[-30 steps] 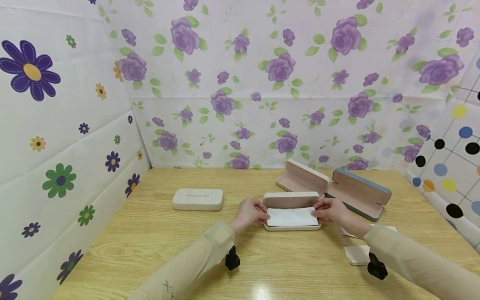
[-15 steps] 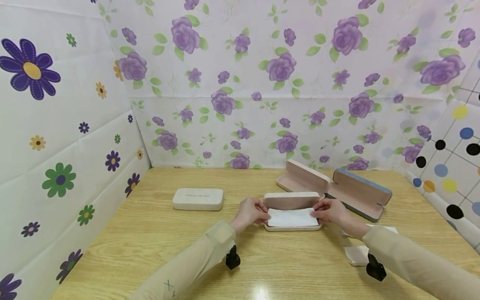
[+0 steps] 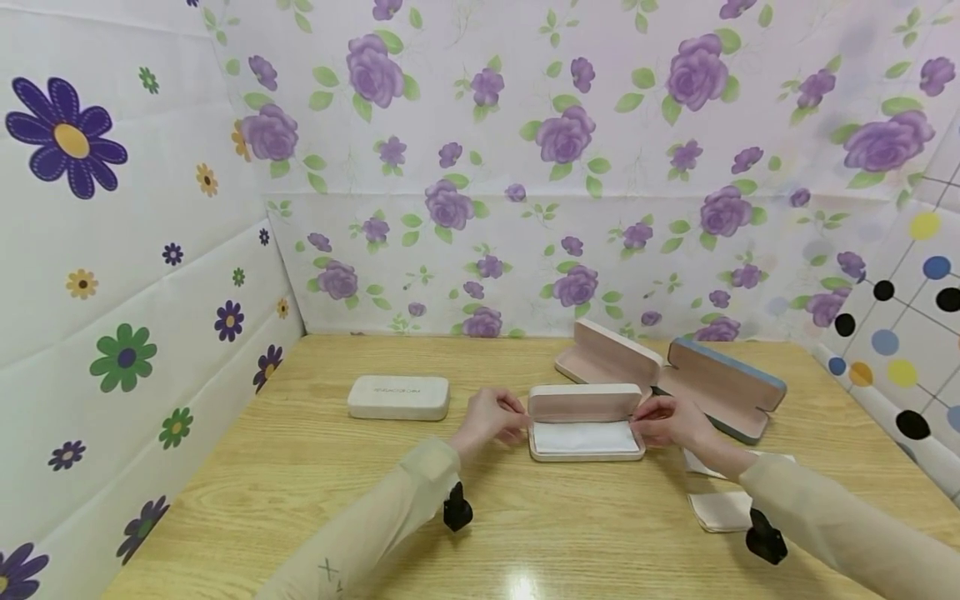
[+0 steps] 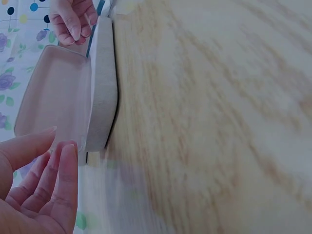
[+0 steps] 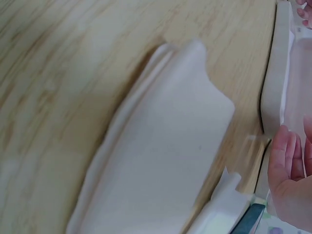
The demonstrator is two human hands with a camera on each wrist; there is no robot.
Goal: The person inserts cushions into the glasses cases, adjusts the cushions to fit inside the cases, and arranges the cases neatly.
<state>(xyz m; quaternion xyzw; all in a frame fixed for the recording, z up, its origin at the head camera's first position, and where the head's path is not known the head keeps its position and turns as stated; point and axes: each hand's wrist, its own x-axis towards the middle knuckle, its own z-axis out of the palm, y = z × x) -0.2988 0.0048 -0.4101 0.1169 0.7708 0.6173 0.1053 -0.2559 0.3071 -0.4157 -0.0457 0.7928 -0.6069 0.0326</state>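
An open white glasses case (image 3: 587, 456) with a pink lining stands in front of me, its lid raised at the back. A folded white cloth (image 3: 585, 437) lies flat inside its base. At the case's left end is my left hand (image 3: 491, 421), and in the left wrist view a gap shows between its thumb and fingers (image 4: 66, 180), which hold nothing. My right hand (image 3: 672, 427) is at the right end, loosely curved. Its fingertips (image 5: 282, 139) come right up to the case's corner in the right wrist view, with no cloth between them.
A closed white glasses case (image 3: 399, 398) lies to the left. Behind on the right stand an open white case (image 3: 607, 354) and an open blue case (image 3: 723, 379). Folded cloths (image 3: 722, 510) lie by my right forearm. Patterned sheets (image 3: 480, 167) wall the table.
Both hands have let go of the white cloth and drawn slightly outward from it. The cloth now lies lower in the case's base.
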